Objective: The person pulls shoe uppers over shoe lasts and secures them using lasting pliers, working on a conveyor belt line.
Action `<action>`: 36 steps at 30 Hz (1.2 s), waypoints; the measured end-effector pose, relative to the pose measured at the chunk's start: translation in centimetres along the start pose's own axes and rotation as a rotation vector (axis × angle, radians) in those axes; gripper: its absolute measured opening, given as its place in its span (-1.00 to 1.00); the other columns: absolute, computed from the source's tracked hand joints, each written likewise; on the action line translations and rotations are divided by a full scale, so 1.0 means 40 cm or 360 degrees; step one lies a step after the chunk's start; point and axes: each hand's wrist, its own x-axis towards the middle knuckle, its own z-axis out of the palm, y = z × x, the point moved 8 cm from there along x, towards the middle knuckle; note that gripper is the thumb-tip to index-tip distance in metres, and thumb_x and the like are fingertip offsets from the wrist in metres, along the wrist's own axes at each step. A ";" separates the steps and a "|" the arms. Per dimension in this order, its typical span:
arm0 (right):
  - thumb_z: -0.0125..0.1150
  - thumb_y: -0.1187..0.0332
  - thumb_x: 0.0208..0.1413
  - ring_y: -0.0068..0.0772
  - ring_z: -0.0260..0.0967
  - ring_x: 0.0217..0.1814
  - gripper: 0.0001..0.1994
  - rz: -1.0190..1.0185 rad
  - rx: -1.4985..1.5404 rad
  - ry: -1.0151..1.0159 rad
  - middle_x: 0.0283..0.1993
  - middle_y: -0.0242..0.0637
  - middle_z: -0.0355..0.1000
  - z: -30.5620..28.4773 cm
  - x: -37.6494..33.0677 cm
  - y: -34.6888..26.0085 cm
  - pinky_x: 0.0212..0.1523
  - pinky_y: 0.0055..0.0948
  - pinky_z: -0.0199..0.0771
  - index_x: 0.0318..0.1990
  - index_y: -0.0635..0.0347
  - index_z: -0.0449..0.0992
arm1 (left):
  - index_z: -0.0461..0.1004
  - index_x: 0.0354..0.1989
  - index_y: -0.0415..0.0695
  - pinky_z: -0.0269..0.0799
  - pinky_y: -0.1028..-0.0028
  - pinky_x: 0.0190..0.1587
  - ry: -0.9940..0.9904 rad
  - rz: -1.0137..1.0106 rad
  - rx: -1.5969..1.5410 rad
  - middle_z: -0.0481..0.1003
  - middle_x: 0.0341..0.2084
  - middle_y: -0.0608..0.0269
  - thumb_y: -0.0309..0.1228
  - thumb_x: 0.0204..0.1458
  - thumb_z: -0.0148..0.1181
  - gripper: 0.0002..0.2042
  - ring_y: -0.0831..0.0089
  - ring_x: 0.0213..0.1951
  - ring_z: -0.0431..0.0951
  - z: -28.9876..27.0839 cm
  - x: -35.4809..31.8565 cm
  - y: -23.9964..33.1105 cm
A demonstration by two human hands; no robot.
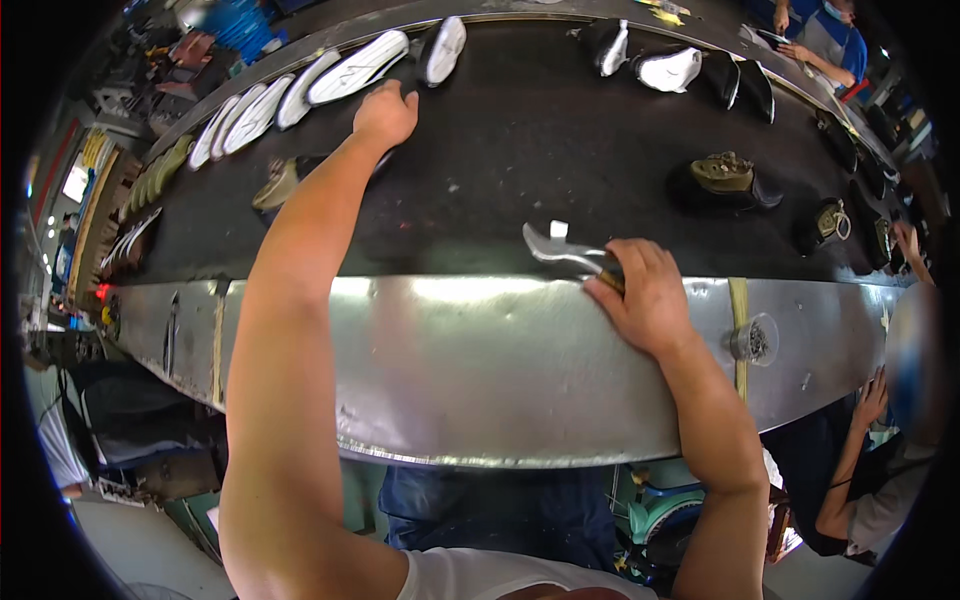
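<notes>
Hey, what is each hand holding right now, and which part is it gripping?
The right hand grips a metal pincer tool by its handles, its head resting on the belt. The left hand rests on something dark; whether it grips cannot be told.

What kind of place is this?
Probably a shoe factory line: a black conveyor belt carries white soles and part-built shoes. The right hand holds pliers; the left hand reaches toward the soles.
</notes>
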 end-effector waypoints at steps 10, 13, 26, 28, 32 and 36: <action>0.48 0.18 -0.09 -0.06 0.45 -0.09 -0.51 0.0052 0.0225 -0.0113 -0.12 -0.15 0.48 0.012 0.025 -0.021 -0.08 -0.12 0.41 -0.05 0.22 0.44 | 0.50 -0.01 -0.39 0.53 0.24 -0.02 0.0063 -0.0869 -0.0646 0.57 -0.06 -0.18 0.07 0.12 0.18 -0.37 0.22 0.03 0.60 0.218 0.280 -0.103; 0.48 0.20 -0.09 -0.04 0.45 -0.10 -0.52 0.0082 0.0199 -0.0074 -0.14 -0.15 0.48 0.015 0.024 -0.013 -0.09 -0.11 0.41 -0.06 0.22 0.43 | 0.55 -0.15 -0.16 0.49 0.46 -0.48 -0.0540 -0.0874 -0.1707 0.58 -0.38 0.25 -0.04 0.16 0.24 -0.62 0.43 -0.41 0.58 0.230 0.212 -0.032; 0.35 0.12 0.08 0.00 0.42 -0.02 -0.57 0.0038 0.0015 0.0176 -0.11 -0.11 0.47 0.016 0.013 -0.023 0.00 -0.12 0.38 -0.04 0.24 0.47 | 0.18 0.34 -0.32 0.46 0.09 0.17 -0.0961 -0.0436 -0.3139 0.44 0.15 -0.08 -0.17 0.00 0.42 -0.20 0.06 0.11 0.53 -0.329 -1.065 0.022; 0.35 0.12 0.07 -0.02 0.41 -0.03 -0.55 -0.0095 -0.0099 0.0304 -0.11 -0.14 0.47 -0.002 -0.009 -0.028 -0.02 -0.13 0.37 0.00 0.23 0.45 | 0.14 0.38 -0.31 0.34 0.21 0.25 -0.1126 -0.0345 -0.2792 0.41 0.21 -0.01 -0.22 -0.02 0.46 -0.15 0.18 0.20 0.45 -0.350 -1.242 0.069; 0.38 0.14 0.06 -0.02 0.40 -0.03 -0.52 -0.0344 -0.0189 0.0476 -0.07 -0.17 0.47 -0.106 -0.122 -0.146 -0.02 -0.14 0.36 0.04 0.23 0.42 | -0.05 0.49 -0.20 0.23 0.34 0.30 -0.1384 0.0061 -0.1942 0.26 0.35 -0.07 -0.22 0.01 0.43 -0.06 0.20 0.32 0.31 -0.378 -1.487 0.186; 0.37 0.19 0.10 0.11 0.40 -0.01 -0.52 -0.0083 0.0141 0.0324 -0.01 0.00 0.46 -0.165 -0.405 -0.295 0.01 -0.06 0.40 0.07 0.28 0.40 | -0.07 0.50 -0.15 0.17 0.21 0.37 -0.1791 0.0172 -0.1194 0.19 0.32 -0.29 -0.04 0.03 0.37 -0.04 -0.13 0.35 0.23 -0.246 -1.719 0.221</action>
